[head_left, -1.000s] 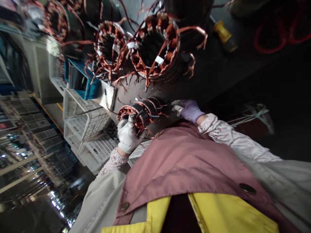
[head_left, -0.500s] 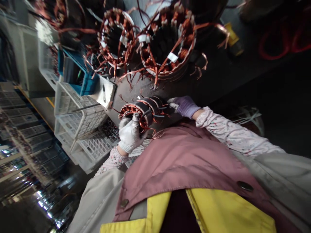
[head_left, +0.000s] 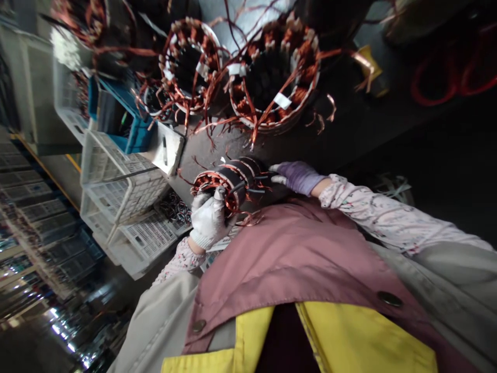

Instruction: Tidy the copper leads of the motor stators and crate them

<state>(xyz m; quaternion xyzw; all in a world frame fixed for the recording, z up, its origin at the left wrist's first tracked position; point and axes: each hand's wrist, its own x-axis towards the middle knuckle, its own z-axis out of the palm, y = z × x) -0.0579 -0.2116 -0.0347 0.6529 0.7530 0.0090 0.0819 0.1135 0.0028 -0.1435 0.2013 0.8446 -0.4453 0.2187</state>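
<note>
A small motor stator [head_left: 233,181] with copper windings lies on its side on the dark workbench [head_left: 349,134], close to my chest. My left hand [head_left: 208,217], in a white glove, grips its near end with the fingers curled over the copper coils. My right hand [head_left: 297,176], in a purple glove, rests against the stator's far end, fingers closed on its wires. Loose copper leads stick out around both hands.
Two bigger wound stators [head_left: 190,62] [head_left: 274,77] stand behind on the bench, with more at the far left. White plastic crates [head_left: 120,186] and a blue bin [head_left: 135,134] sit to the left. A yellow tool [head_left: 368,62] lies at the back right. Red hoses [head_left: 446,72] coil beyond.
The view has tilted slightly, so the big stators appear lower and closer. Both hands stay on the small stator, which has barely shifted.
</note>
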